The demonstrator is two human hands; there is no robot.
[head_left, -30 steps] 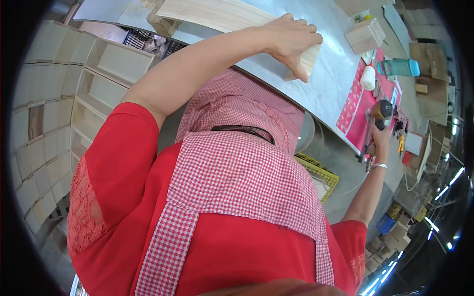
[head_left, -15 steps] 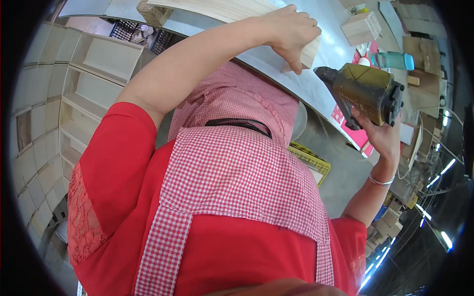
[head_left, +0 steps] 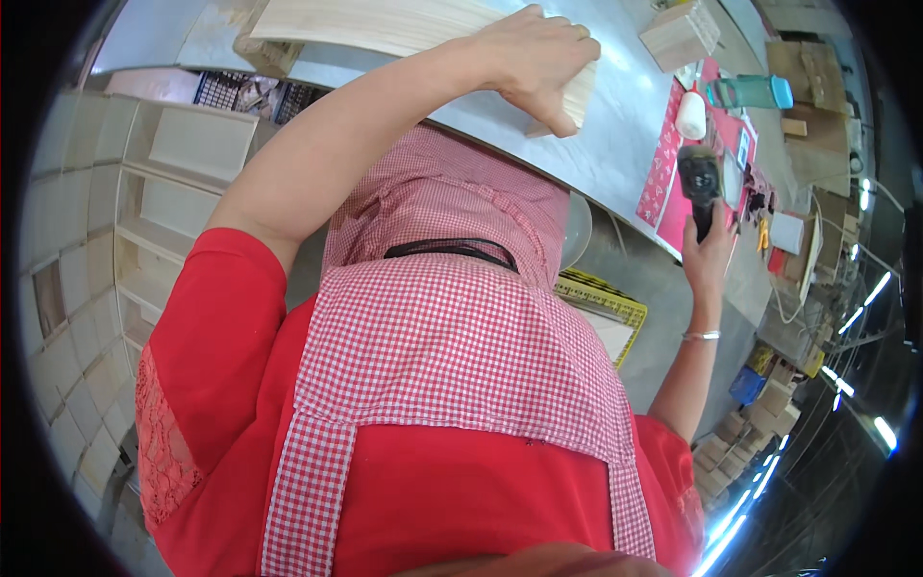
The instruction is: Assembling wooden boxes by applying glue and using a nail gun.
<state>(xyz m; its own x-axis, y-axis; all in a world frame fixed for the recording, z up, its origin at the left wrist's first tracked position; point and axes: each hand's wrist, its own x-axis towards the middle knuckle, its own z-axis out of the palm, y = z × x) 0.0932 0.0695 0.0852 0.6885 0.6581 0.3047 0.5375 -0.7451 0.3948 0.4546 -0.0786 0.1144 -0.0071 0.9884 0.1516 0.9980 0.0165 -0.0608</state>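
A long pale wooden board lies on the table, and my left hand is closed over its right end. The thumb presses near the lower edge of an upright wooden end piece there. Held up at the right, over the pink sheet, is a dark nail gun. My right hand wraps round its black handle; the tool is seen end-on. Beyond the nail gun lies a white bottle with a red tip.
The grey tabletop carries a wooden block, a teal bottle and a pink patterned sheet. Pale wooden shelf units stand at the left. Below the table edge is a yellow-and-black bordered box.
The nail gun in my right hand has swung from a side-on pose to end-on and moved left, away from me. My left hand stays on the board.
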